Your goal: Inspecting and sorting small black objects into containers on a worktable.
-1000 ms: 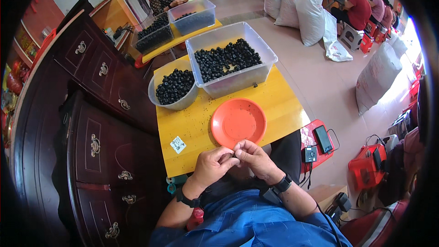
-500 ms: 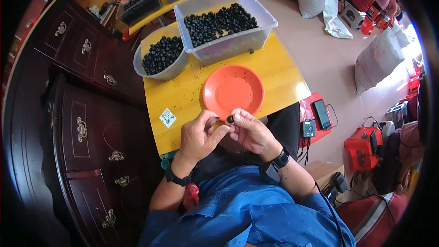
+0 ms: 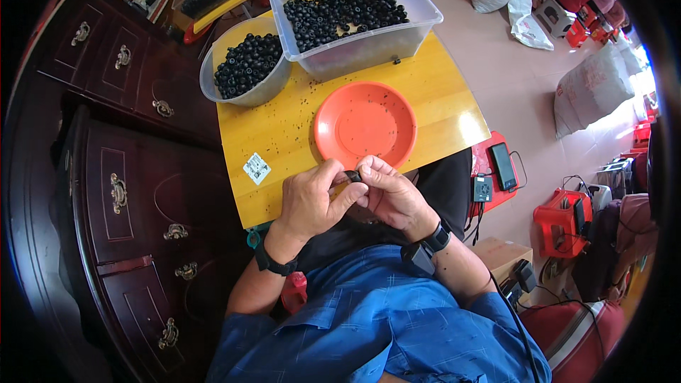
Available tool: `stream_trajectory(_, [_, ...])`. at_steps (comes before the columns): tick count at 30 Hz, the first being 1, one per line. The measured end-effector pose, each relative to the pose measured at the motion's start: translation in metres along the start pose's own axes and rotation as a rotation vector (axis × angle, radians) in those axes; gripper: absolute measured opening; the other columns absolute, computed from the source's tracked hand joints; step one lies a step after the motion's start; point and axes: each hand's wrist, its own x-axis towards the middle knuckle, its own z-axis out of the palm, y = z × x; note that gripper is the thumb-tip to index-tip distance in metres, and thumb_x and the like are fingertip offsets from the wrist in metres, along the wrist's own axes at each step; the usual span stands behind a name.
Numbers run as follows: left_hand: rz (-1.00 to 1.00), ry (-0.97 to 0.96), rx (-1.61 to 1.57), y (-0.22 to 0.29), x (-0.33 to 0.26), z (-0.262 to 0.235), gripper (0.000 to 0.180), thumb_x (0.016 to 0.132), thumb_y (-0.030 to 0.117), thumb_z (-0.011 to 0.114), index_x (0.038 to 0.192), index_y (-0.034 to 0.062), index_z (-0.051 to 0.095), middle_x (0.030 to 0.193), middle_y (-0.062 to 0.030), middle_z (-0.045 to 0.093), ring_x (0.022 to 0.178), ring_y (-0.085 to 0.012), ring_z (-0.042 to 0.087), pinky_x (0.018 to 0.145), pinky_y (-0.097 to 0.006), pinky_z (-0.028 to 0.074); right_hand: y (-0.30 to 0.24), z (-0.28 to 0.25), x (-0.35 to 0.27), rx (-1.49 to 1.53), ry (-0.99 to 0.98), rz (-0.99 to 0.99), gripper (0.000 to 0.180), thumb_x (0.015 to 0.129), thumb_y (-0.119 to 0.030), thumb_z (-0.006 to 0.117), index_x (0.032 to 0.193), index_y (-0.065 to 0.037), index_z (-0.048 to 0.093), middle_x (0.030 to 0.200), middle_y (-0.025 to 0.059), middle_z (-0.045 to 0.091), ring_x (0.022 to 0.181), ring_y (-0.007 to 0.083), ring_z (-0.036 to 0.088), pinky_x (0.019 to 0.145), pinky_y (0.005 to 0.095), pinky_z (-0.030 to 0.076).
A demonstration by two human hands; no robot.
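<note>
A small round black part (image 3: pixel 353 176) is pinched between the fingertips of both hands, just below the orange plate's near rim. My left hand (image 3: pixel 311 195) has its thumb and forefinger closed at the part's left side. On the other side, my right hand (image 3: pixel 394 195) grips it with thumb and fingertips. Fingers cover much of the part. The shallow orange plate (image 3: pixel 363 122) holds a few dark specks. Behind it, a large clear bin (image 3: pixel 355 53) and a smaller rounded tub (image 3: pixel 248 94) contain many similar black ring-shaped parts.
Dark specks and a white label (image 3: pixel 257 168) lie on the yellow table (image 3: pixel 443 103). One loose black part (image 3: pixel 396 61) rests by the bin. Dark wooden drawers (image 3: pixel 142 184) stand close on the left. On the right, a red stool (image 3: pixel 489 163) carries a phone (image 3: pixel 503 167) and a small box with cables.
My left thumb and forefinger have come up onto the black part, which my right hand was holding. The part has tilted. The whole view has shifted slightly.
</note>
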Motion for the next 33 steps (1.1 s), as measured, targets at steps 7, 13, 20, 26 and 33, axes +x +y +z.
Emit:
stream_trajectory(7, [0.068, 0.061, 0.105, -0.004, 0.003, 0.007, 0.041, 0.089, 0.043, 0.069, 0.077, 0.007, 0.055, 0.065, -0.0086, 0.062, 0.059, -0.0293, 0.065, 0.05, -0.039, 0.048, 0.002, -0.007, 0.005, -0.033, -0.013, -0.054, 0.005, 0.099, -0.018, 0.06, 0.099, -0.013, 0.059, 0.096, 0.0022, 0.067, 0.071, 0.0076, 0.064, 0.065, 0.0217, 0.056])
stream_trajectory(13, [0.086, 0.037, 0.126, -0.009, 0.005, 0.007, 0.037, 0.091, 0.04, 0.069, 0.084, 0.0057, 0.057, 0.063, -0.0077, 0.06, 0.056, -0.0257, 0.063, 0.049, -0.036, 0.046, -0.002, -0.007, 0.008, -0.005, -0.006, -0.02, 0.006, 0.1, -0.018, 0.059, 0.098, -0.012, 0.059, 0.091, 0.0018, 0.066, 0.073, 0.0077, 0.065, 0.064, 0.0212, 0.056])
stream_trajectory(20, [-0.031, 0.098, -0.126, 0.004, 0.01, -0.008, 0.023, 0.087, 0.016, 0.076, 0.101, 0.0036, 0.063, 0.06, -0.0009, 0.055, 0.049, -0.0054, 0.046, 0.047, -0.024, 0.036, -0.007, -0.004, 0.014, 0.098, -0.04, 0.042, 0.009, 0.101, -0.019, 0.058, 0.102, -0.01, 0.059, 0.096, 0.0013, 0.066, 0.078, 0.0086, 0.066, 0.065, 0.0199, 0.057])
stream_trajectory(26, [-0.068, 0.057, -0.221, 0.003, 0.017, -0.01, 0.021, 0.084, 0.01, 0.075, 0.101, 0.0034, 0.066, 0.056, 0.0011, 0.048, 0.048, -0.0046, 0.042, 0.046, -0.024, 0.033, -0.008, -0.006, 0.021, 0.077, -0.086, 0.083, 0.01, 0.101, -0.019, 0.058, 0.105, -0.01, 0.058, 0.099, 0.0018, 0.066, 0.082, 0.0084, 0.067, 0.067, 0.0195, 0.056])
stream_trajectory(33, [-0.264, -0.052, 0.039, -0.027, 0.05, -0.062, 0.023, 0.085, 0.015, 0.073, 0.104, 0.004, 0.066, 0.059, -0.0025, 0.053, 0.051, -0.0118, 0.05, 0.051, -0.029, 0.043, -0.027, 0.005, 0.009, -0.232, 0.064, 0.079, 0.021, 0.1, -0.014, 0.058, 0.12, -0.011, 0.055, 0.128, 0.0071, 0.06, 0.105, 0.0124, 0.064, 0.075, 0.0224, 0.053])
